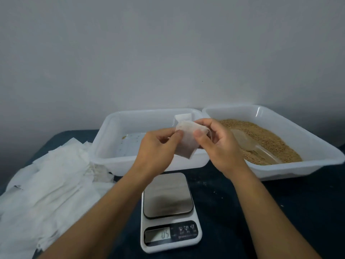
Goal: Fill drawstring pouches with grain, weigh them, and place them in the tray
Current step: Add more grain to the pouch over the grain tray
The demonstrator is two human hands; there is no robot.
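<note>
- Left hand (156, 146) and right hand (214, 143) both pinch top corners of pouch (186, 141), held in air over near rim of empty tray (149, 165), above scale (168, 195).
- Risk: mouth looks not cinched; tilting may spill grain (270, 135).
- Scale not at zero; weight may read off.

A small improvised packing station, probably in a home room, is indicated. A worktop (280, 202) covered in dark cloth is set against a bare, unfinished-looking grey wall (168, 53). A digital kitchen scale (168, 212), two white plastic trays (104, 128), one holding loose grain (270, 139), and a heap of white pouches (46, 184) are laid out. No industrial fittings are shown.
</note>
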